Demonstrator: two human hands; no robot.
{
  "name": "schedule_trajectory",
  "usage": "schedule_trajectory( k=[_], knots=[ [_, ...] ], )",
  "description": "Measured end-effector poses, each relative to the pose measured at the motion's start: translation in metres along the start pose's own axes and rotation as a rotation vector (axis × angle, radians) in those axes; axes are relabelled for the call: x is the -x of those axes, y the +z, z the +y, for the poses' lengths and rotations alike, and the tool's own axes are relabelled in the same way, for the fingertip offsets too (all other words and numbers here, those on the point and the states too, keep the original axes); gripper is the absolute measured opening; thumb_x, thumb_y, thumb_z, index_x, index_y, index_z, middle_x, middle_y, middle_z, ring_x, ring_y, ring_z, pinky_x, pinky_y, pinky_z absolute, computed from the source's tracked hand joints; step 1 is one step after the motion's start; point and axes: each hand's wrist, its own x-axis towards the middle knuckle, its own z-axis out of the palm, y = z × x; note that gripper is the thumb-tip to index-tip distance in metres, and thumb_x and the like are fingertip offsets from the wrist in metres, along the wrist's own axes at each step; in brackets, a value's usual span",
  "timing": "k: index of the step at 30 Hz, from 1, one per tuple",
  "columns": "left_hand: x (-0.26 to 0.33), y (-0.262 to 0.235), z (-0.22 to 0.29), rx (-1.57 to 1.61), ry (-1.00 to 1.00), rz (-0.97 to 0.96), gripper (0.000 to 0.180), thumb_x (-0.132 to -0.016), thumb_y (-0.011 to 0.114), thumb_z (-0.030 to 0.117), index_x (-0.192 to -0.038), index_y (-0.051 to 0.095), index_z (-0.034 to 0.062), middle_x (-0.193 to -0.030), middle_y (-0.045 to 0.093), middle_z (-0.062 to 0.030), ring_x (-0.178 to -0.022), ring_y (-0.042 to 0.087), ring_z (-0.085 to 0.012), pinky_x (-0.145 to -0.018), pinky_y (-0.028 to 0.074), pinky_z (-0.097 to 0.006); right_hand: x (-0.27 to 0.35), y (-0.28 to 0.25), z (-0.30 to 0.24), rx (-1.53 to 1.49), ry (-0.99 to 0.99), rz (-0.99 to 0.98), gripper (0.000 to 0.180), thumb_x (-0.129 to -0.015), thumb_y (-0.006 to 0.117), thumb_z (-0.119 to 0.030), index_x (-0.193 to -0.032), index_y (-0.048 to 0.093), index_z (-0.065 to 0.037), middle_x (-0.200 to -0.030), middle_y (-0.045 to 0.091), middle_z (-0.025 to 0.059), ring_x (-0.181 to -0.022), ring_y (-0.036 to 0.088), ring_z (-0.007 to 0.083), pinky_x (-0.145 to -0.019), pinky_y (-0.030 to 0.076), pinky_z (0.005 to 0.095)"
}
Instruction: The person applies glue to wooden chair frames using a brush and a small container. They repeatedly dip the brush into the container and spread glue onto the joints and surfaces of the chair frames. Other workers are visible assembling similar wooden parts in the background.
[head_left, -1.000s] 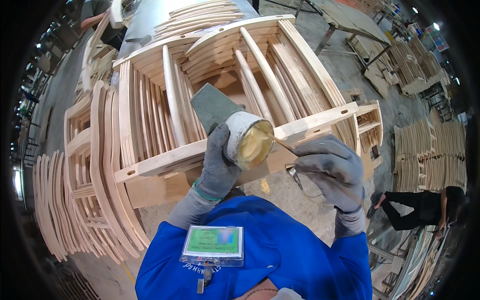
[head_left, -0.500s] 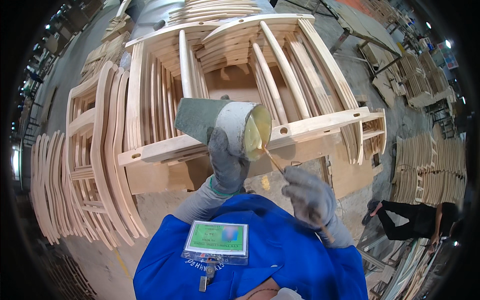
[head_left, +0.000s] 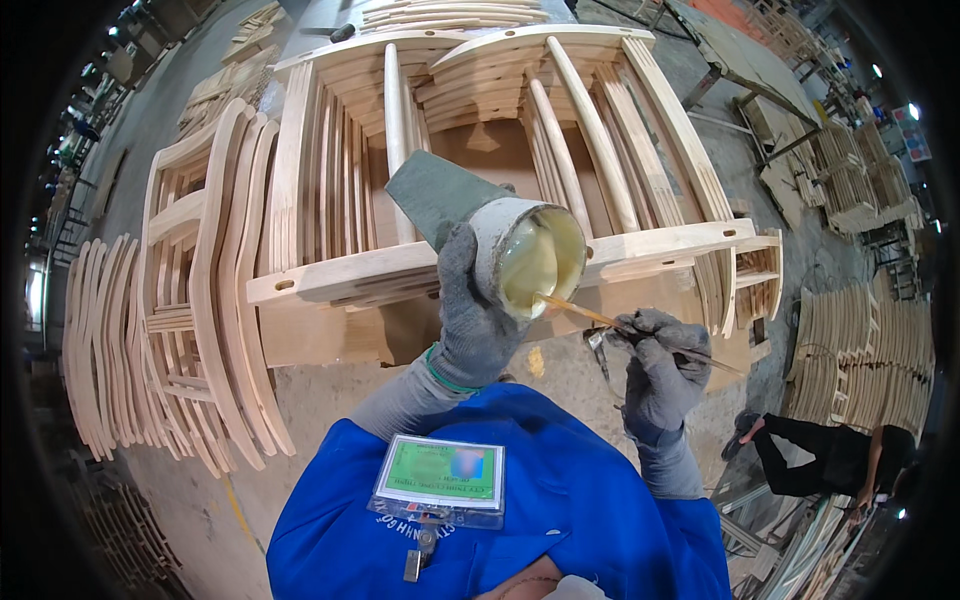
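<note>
My left hand (head_left: 468, 310), in a grey glove, is wrapped round a white cup (head_left: 488, 238) that is tipped to show pale yellow, glue-like paste (head_left: 530, 265) inside. A flat grey-green piece (head_left: 435, 192) sticks out from behind the cup toward the upper left. Its join to the cup is hidden. My right hand (head_left: 662, 372), gloved too, pinches a thin wooden stick (head_left: 590, 314), whose tip rests in the paste at the cup's lower rim. Behind the cup stand stacked wooden frames (head_left: 370, 270) with rails and round spindles.
Curved wooden frames (head_left: 215, 260) lean at the left, and more curved parts (head_left: 100, 340) lie beyond them. Stacks of wooden pieces (head_left: 850, 345) fill the right side. A person in black (head_left: 830, 450) is at the lower right. A metal-legged table (head_left: 750, 75) stands far right.
The cup has moved right and now faces me more openly. My right hand has moved right and turned, with the stick now lying flatter. The view has shifted slightly.
</note>
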Motion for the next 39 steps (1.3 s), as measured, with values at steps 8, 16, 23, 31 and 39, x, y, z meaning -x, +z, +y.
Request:
schedule_trajectory(
  k=[8, 16, 23, 31, 39],
  knots=[
    [-0.006, 0.002, -0.016, -0.049, 0.095, 0.034, 0.052, -0.092, 0.041, 0.047, -0.126, 0.043, 0.0078, -0.120, 0.052, -0.0072, -0.113, 0.051, -0.0216, -0.094, 0.045, -0.035, 0.004, -0.003, 0.002, 0.017, -0.027, -0.026, 0.018, -0.076, 0.059, 0.008, -0.091, 0.052, 0.001, -0.095, 0.059, 0.0272, -0.088, 0.063, 0.0343, -0.075, 0.056, 0.0463],
    [-0.012, -0.015, 0.008, -0.036, 0.173, 0.171, 0.051, -0.094, 0.038, 0.046, -0.128, 0.042, 0.0090, -0.123, 0.050, -0.0066, -0.117, 0.047, -0.0206, -0.101, 0.039, -0.036, -0.087, -0.013, -0.027, 0.874, 0.061, -0.215, 0.017, -0.083, 0.061, -0.009, -0.095, 0.061, 0.003, -0.089, 0.065, 0.0123, -0.076, 0.063, 0.0191, -0.074, 0.049, 0.0265],
    [-0.006, -0.032, 0.021, -0.035, 0.261, 0.253, 0.050, -0.094, 0.037, 0.047, -0.129, 0.042, 0.0106, -0.126, 0.048, -0.0055, -0.119, 0.044, -0.0202, -0.102, 0.037, -0.036, -0.112, -0.006, -0.002, 1.145, 0.010, -0.535, 0.016, -0.083, 0.062, -0.014, -0.088, 0.060, 0.000, -0.073, 0.064, 0.0121, -0.067, 0.062, 0.0216, -0.061, 0.047, 0.0288],
    [-0.001, -0.034, 0.028, 0.007, 0.250, 0.280, 0.052, -0.094, 0.037, 0.047, -0.130, 0.041, 0.0099, -0.127, 0.047, -0.0065, -0.118, 0.045, -0.0211, -0.099, 0.041, -0.038, -0.116, 0.011, 0.012, 1.347, -0.109, -0.631, 0.017, -0.086, 0.062, -0.019, -0.082, 0.056, -0.003, -0.064, 0.060, 0.0091, -0.054, 0.059, 0.0216, -0.052, 0.045, 0.0313],
    [-0.005, -0.041, 0.033, 0.006, 0.289, 0.222, 0.054, -0.093, 0.042, 0.046, -0.132, 0.037, 0.0081, -0.127, 0.046, -0.0087, -0.120, 0.043, -0.0223, -0.103, 0.037, -0.037, -0.117, 0.018, 0.016, 1.352, -0.098, -0.628, 0.015, -0.085, 0.062, -0.016, -0.081, 0.054, -0.004, -0.061, 0.059, 0.0081, -0.052, 0.058, 0.0203, -0.050, 0.044, 0.0306]
  ],
)
